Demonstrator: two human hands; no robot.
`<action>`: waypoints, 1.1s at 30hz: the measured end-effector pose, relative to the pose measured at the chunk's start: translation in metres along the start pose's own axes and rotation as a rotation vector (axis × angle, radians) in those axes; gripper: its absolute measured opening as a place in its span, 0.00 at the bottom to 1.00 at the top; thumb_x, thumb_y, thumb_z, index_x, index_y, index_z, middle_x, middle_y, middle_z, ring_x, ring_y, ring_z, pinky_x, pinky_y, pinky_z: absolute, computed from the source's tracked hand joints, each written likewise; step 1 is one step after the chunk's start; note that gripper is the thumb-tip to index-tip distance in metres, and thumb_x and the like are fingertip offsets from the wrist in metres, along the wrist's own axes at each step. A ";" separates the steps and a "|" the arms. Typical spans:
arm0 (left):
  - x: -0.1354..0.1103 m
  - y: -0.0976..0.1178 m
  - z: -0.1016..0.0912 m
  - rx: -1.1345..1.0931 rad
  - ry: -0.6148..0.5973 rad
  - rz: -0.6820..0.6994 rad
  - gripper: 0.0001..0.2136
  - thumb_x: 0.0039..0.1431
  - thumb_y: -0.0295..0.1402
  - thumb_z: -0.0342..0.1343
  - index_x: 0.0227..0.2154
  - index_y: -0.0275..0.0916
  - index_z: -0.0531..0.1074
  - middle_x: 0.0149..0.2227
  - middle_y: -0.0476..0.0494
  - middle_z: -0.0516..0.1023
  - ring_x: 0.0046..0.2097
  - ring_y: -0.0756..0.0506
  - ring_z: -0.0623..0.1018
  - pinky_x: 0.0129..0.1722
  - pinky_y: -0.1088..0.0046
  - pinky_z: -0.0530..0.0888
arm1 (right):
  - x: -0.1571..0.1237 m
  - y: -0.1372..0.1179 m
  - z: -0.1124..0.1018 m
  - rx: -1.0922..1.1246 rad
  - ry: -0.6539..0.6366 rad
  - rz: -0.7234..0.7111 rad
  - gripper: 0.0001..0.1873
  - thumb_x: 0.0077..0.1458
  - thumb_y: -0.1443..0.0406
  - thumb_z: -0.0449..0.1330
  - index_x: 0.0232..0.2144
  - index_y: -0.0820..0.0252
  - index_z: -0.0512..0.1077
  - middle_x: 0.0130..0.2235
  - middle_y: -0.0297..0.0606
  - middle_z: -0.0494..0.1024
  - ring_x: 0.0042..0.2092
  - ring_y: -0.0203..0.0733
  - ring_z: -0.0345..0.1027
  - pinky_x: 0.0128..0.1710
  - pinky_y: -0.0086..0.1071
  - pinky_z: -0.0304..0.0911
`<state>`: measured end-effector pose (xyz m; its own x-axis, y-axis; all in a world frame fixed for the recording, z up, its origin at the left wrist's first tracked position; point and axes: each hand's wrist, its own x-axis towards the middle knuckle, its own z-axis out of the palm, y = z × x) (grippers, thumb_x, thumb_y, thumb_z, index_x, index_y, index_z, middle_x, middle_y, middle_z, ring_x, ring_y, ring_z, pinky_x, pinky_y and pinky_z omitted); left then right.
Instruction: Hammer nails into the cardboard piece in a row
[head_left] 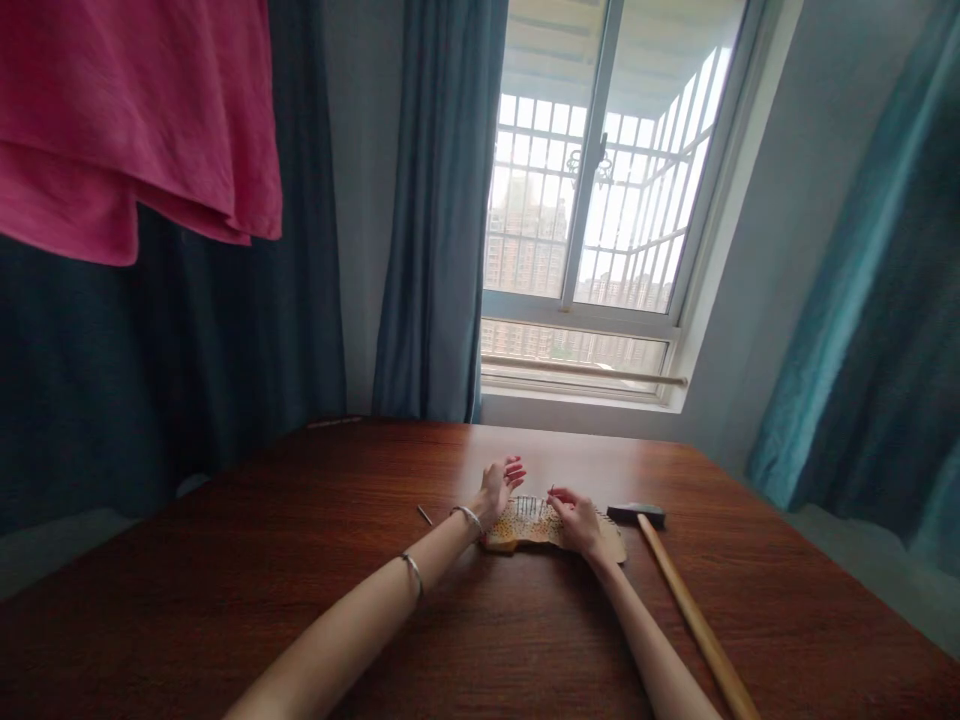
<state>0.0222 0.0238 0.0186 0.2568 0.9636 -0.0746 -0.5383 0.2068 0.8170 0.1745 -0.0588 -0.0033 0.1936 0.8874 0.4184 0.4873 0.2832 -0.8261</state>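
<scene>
A pale wooden board dotted with many small holes or marks lies flat on the table. Several thin dark nails stand upright in a row near its far edge. Over the board's left end, my left hand is held open, fingers stretched to the right, with nothing visible in it. My right hand is above the board's right part, its thumb and fingertips pinched around what looks like a thin nail. The hand hides some of the board beneath.
Right of the board lies a hammer with a black head and long wooden handle. A short metal rod rests to the left. The brown wooden table reaches toward a barred window. A pink cloth hangs at upper left.
</scene>
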 end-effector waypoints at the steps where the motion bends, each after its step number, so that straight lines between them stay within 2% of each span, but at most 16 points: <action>1: 0.003 -0.005 0.001 -0.020 -0.003 -0.003 0.07 0.50 0.32 0.50 0.30 0.34 0.68 0.32 0.38 0.72 0.34 0.49 0.73 0.39 0.72 0.70 | -0.001 0.002 0.001 -0.005 -0.005 -0.002 0.16 0.47 0.57 0.54 0.32 0.62 0.75 0.32 0.41 0.79 0.34 0.44 0.71 0.37 0.35 0.64; 7: 0.016 -0.023 -0.006 -0.071 -0.002 -0.030 0.09 0.49 0.34 0.49 0.29 0.32 0.68 0.27 0.40 0.72 0.30 0.49 0.73 0.34 0.71 0.70 | -0.002 0.007 0.003 -0.044 -0.034 -0.009 0.13 0.46 0.59 0.55 0.29 0.60 0.75 0.32 0.38 0.79 0.35 0.41 0.71 0.36 0.31 0.64; 11: 0.013 -0.026 -0.010 -0.013 -0.111 0.028 0.12 0.49 0.37 0.50 0.29 0.31 0.70 0.25 0.41 0.72 0.29 0.47 0.73 0.32 0.71 0.69 | -0.003 0.007 0.005 -0.064 -0.047 -0.018 0.11 0.47 0.61 0.55 0.29 0.58 0.75 0.31 0.37 0.79 0.34 0.40 0.71 0.35 0.29 0.64; 19: -0.009 -0.018 -0.004 0.413 -0.263 0.239 0.20 0.50 0.46 0.48 0.35 0.32 0.71 0.31 0.41 0.74 0.36 0.45 0.73 0.36 0.70 0.68 | -0.006 0.006 0.005 -0.103 -0.052 -0.057 0.09 0.47 0.63 0.54 0.28 0.56 0.75 0.31 0.34 0.79 0.32 0.37 0.70 0.35 0.27 0.63; 25: -0.014 -0.014 -0.007 0.748 -0.447 0.315 0.19 0.49 0.44 0.53 0.37 0.33 0.71 0.32 0.44 0.74 0.35 0.47 0.72 0.34 0.74 0.67 | -0.009 0.001 0.003 -0.146 -0.055 -0.094 0.10 0.48 0.63 0.54 0.27 0.58 0.75 0.28 0.34 0.78 0.29 0.37 0.68 0.31 0.26 0.61; 28: -0.011 -0.018 -0.011 0.876 -0.460 0.339 0.19 0.46 0.42 0.56 0.39 0.34 0.71 0.31 0.44 0.75 0.34 0.47 0.73 0.34 0.74 0.67 | -0.010 0.000 0.002 -0.166 -0.056 -0.110 0.10 0.48 0.64 0.53 0.26 0.58 0.75 0.26 0.33 0.77 0.28 0.36 0.67 0.29 0.25 0.60; 33: -0.005 -0.026 -0.015 0.974 -0.495 0.426 0.16 0.44 0.39 0.59 0.34 0.33 0.73 0.29 0.45 0.75 0.33 0.48 0.73 0.32 0.76 0.68 | -0.010 0.004 0.003 -0.203 -0.044 -0.134 0.10 0.47 0.63 0.54 0.25 0.58 0.75 0.25 0.34 0.76 0.27 0.36 0.66 0.28 0.26 0.59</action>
<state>0.0227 0.0164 -0.0111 0.6038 0.7080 0.3663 0.1301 -0.5409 0.8310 0.1720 -0.0652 -0.0119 0.0808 0.8630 0.4987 0.6683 0.3243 -0.6695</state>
